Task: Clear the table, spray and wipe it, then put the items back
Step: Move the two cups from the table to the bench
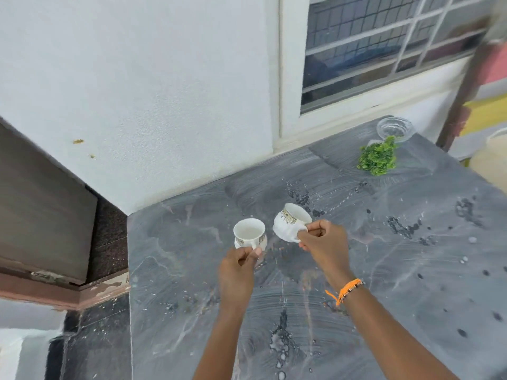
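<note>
Two white teacups with gold trim hang over the grey marble table (384, 270). My left hand (237, 272) grips the handle of the left cup (249, 233), which stays upright with its mouth facing up. My right hand (325, 242) pinches the handle of the right cup (289, 222), which tilts toward the far left. Both cups look empty. The tabletop shows wipe streaks and scattered droplets. I cannot tell whether either cup touches the surface.
A small green artificial plant (378, 159) and a clear glass bowl (395, 127) sit at the far right corner by the window (384, 50). The white wall (137, 91) borders the table's far side. The floor lies beyond the left edge.
</note>
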{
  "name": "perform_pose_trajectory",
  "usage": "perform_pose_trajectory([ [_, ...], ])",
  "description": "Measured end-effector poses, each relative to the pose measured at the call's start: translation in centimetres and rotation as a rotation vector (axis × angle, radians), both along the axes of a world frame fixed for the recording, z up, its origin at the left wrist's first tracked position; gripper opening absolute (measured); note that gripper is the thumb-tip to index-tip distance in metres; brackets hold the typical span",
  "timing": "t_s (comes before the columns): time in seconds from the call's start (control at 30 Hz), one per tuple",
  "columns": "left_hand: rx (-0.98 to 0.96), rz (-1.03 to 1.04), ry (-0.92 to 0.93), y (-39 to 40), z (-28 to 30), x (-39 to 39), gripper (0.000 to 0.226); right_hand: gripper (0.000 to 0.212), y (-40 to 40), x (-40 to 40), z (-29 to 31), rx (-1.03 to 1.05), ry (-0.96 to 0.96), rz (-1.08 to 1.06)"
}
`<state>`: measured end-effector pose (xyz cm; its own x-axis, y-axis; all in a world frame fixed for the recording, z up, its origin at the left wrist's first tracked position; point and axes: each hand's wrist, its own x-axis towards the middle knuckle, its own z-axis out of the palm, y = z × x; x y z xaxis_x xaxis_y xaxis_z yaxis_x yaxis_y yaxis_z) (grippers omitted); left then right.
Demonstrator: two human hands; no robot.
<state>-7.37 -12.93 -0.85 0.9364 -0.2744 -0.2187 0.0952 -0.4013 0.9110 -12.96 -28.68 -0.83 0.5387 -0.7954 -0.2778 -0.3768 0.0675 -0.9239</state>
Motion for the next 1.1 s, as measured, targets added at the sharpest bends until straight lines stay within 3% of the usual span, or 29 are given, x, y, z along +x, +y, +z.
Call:
perform_pose_trajectory([
  [0.3, -0.083, -0.306, -0.014, -17.4, 2.9, -13.8, 0.046, 0.004, -15.3, -17.6, 2.1, -0.097, 0.009, -0.208],
  [0.5, -0.116, -0.440, 0.001, -29.9, 2.3, -23.2, 0.017, 0.007, -25.0, -29.0, 2.9, -0.196, 0.070, -0.309],
  [0.73, -0.167, -0.622, 0.042, -42.4, 1.5, -31.7, 0.034, 0.008, -34.8, -39.1, 2.5, -0.279, 0.111, -0.500],
  [0.87, -0.047, -0.654, 0.089, -49.0, 0.3, -35.1, 0.013, 0.011, -40.6, -42.6, 1.5, -0.293, 0.156, -0.536],
  [1.1, 0.086, -0.746, -0.011, -61.0, -2.2, -38.5, 0.019, 0.014, -51.8, -45.9, -1.8, -0.229, 0.257, -0.532],
])
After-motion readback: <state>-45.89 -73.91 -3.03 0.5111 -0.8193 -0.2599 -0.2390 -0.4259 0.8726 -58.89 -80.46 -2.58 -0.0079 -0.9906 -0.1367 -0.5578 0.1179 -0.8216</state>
